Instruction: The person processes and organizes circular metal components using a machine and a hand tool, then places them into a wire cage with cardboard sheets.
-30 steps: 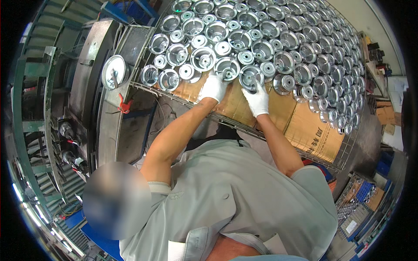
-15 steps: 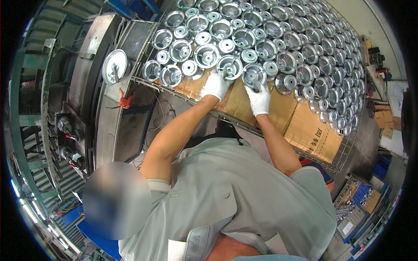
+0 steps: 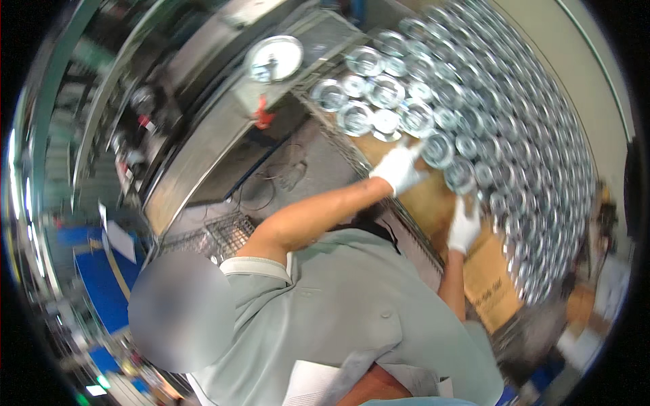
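My left hand [image 3: 401, 171], in a white glove, is by the front edge of a dense layer of shiny metal cup-shaped parts. Its fingers are apart and nothing shows in them; the nearest cup-shaped part [image 3: 438, 149] stands just beyond the fingertips. My right hand [image 3: 464, 227], gloved too, is farther right, with thumb and fingers spread below another cup-shaped part [image 3: 460, 175]. A small gap seems to lie between it and that part, though motion blurs the fingertips. Brown cardboard [image 3: 489, 287] lies under the parts and in front of them.
A wire-mesh edge [image 3: 352, 157] borders the cardboard on my side. To the left runs a metal bench [image 3: 196, 145] carrying a round pale disc [image 3: 275, 58] and a red clamp handle [image 3: 263, 114]. A wire basket [image 3: 233, 230] is below the bench. Brown boxes [image 3: 581, 302] stand at far right.
Both hands have come off the two front cup-shaped parts, and their fingers have opened. My view has turned, so the parts appear farther right and the bench nearer the middle.
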The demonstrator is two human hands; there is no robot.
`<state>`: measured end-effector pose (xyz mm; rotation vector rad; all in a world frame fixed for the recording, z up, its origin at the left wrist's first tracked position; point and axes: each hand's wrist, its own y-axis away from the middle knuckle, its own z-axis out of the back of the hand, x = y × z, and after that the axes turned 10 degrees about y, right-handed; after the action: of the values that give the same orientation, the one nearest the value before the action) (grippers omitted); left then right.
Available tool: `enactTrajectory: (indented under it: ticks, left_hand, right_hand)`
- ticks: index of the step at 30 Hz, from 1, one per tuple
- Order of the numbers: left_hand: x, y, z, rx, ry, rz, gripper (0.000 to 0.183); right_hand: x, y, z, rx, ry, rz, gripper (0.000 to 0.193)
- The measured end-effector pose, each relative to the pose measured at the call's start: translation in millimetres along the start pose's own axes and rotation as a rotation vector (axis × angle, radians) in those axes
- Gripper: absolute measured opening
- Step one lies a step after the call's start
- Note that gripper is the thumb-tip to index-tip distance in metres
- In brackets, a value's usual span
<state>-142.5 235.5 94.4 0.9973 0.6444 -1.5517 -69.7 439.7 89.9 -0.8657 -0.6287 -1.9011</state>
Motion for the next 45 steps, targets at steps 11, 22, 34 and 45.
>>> enactTrajectory:
  ticks: [11,22,34,45]
  left_hand:
    - [202.8,259.2,87.6,-0.667,0.314,0.684,0.051]
    - [392.3,574.2,10.4,-0.815,0.686,1.096,0.049]
    - [436.8,546.4,121.8,-0.956,1.203,1.16,0.04]
    - [461.4,535.0,150.4,-0.963,1.283,1.051,0.052]
  right_hand:
    - [240.3,21.9,-261.3,0.35,0.009,0.959,0.036]
    - [318.6,18.1,-389.7,0.375,0.67,0.627,0.045]
    - [266.6,64.9,-324.0,0.226,0.658,0.716,0.035]
    - [250.9,33.3,-326.9,0.335,-0.109,0.287,0.022]
